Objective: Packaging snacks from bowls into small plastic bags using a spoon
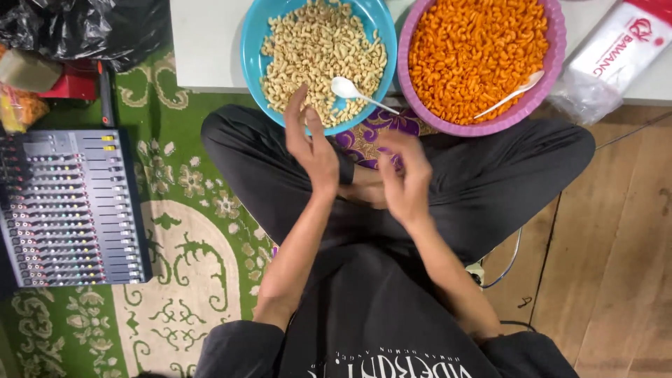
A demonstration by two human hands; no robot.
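Left hand [311,143]: raised over the lap, palm turned inward, fingers [295,112] apart and empty, tips just below the blue bowl [252,42].
Right hand [404,178]: beside the left, fingers [392,140] curled loosely, nothing visibly held.
Blue bowl: pale macaroni snacks, white spoon [346,88] lying in it; rests at the desk [206,42] edge.
Pink bowl [553,63]: orange macaroni snacks, second white spoon [514,92]; touching the blue bowl.
Plastic packet [609,56]: on the desk, right of the pink bowl.
Audio mixer [70,206]: on the green carpet [189,245], left of the crossed legs.
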